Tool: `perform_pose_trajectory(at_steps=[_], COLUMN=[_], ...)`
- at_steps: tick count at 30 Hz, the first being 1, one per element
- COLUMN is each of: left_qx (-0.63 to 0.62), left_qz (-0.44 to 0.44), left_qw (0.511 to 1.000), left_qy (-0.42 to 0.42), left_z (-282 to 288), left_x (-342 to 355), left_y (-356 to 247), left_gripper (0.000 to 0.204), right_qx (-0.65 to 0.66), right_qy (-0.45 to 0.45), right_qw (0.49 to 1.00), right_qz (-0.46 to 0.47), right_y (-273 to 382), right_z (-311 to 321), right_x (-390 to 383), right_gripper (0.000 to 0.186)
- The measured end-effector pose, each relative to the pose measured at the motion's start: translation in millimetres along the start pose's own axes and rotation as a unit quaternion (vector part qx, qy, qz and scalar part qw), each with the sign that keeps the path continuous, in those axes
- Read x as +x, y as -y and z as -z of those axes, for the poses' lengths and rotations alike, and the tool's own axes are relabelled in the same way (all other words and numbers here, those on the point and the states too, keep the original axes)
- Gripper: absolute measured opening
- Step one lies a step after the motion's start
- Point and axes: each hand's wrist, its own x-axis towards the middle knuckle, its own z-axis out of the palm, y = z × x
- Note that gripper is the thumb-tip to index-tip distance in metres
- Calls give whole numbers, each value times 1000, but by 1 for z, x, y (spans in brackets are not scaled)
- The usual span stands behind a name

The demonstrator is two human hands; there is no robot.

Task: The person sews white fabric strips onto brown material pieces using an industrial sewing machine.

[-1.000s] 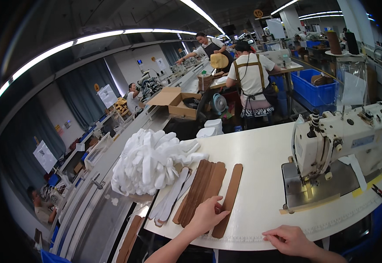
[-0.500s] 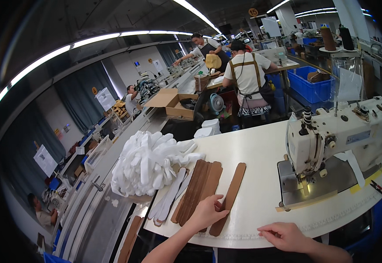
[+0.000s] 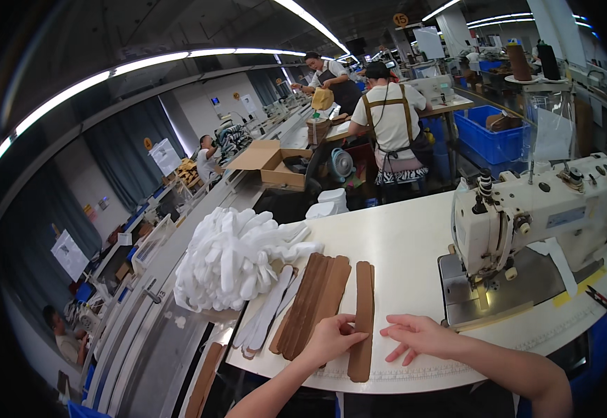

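Observation:
A long brown strip (image 3: 364,299) with rounded ends, like leather, lies on the white sewing table by itself. My left hand (image 3: 335,340) pinches its left edge near the lower half, thumb and fingers closed on it. To the strip's right, my right hand (image 3: 420,337) hovers over the tabletop, its fingers apart and holding nothing. Left of the single strip lies an overlapping row of similar brown strips (image 3: 317,296). Several grey-white strips (image 3: 265,317) lie beside that row. A heap of white bands (image 3: 223,261) sits at the table's left edge.
A white sewing machine (image 3: 526,216) stands at the right on a metal plate, with small snips (image 3: 598,297) near it. Past the table are an open cardboard box (image 3: 275,164), a fan (image 3: 342,164), a blue bin (image 3: 490,136) and co-workers.
The single strip has swung more upright and shifted slightly left with my left hand on it. My right hand has moved up and left toward the strip, and its fingers have spread.

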Motion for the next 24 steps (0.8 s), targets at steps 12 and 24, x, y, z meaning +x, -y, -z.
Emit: perform_pose_trajectory(at_steps=[12, 24], left_qx=[-197, -196], left_qz=[-24, -81], left_qw=[980, 965], left_qy=[-7, -151], left_z=[-25, -40], left_x=[2, -28], left_y=[13, 18], left_gripper=[32, 59], right_qx=[-83, -184], right_qy=[-70, -104], right_qw=[994, 977], right_qz=[-15, -30], right_y=[19, 16], right_z=[-8, -8], right_x=[42, 47], right_gripper=[50, 39])
